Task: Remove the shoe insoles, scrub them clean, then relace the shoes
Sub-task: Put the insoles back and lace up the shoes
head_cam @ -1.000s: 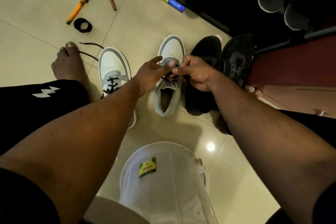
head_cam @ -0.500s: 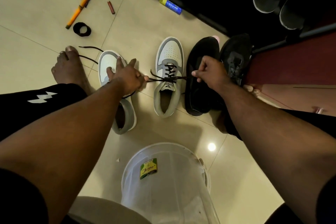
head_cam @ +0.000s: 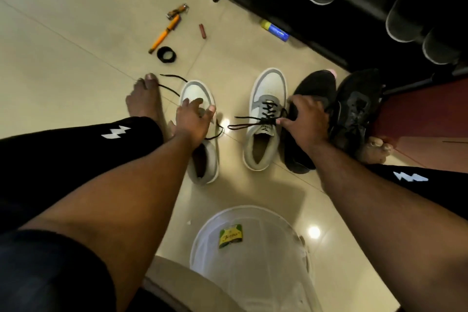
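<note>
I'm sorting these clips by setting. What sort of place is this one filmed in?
Most likely a home entryway or hallway. The floor is glossy beige tile, a black shoe rack holds shoes soles-out along the wall, and pairs of sneakers stand beside it where the person sits.
</note>
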### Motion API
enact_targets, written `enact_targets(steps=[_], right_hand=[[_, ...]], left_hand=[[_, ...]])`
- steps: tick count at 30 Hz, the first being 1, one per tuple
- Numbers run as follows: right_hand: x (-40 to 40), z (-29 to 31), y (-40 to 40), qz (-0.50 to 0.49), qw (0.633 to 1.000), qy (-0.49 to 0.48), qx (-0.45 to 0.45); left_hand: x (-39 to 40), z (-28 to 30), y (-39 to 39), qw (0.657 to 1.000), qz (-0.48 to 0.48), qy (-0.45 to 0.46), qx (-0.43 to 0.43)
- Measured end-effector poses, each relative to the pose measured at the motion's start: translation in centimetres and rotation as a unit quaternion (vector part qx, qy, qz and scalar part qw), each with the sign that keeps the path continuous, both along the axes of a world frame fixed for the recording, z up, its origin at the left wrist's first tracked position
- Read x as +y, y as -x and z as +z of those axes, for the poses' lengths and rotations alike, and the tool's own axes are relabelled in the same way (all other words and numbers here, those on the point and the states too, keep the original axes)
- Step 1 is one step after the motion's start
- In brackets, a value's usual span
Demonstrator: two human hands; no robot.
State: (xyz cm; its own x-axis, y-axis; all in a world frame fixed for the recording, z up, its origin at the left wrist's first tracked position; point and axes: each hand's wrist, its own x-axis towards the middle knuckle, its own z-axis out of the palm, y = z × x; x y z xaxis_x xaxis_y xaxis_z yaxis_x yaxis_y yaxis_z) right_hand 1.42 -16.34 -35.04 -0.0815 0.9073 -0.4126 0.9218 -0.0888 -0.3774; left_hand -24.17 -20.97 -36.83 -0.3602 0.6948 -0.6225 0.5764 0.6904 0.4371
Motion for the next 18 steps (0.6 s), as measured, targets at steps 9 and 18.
enact_targets(steps=[9, 18], right_hand=[[-5.4, 0.2, 12.7, 0.232, 0.959, 0.144, 0.076], [-5.4, -1.1, 15.2, 0.3, 0.935, 0.152, -0.113]], left_hand=[[-6.3, 1.8, 3.1, 0.985, 0.097, 0.058, -0.134], [-6.8, -0.4, 5.4, 0.99, 0.085, 0.055, -0.101]])
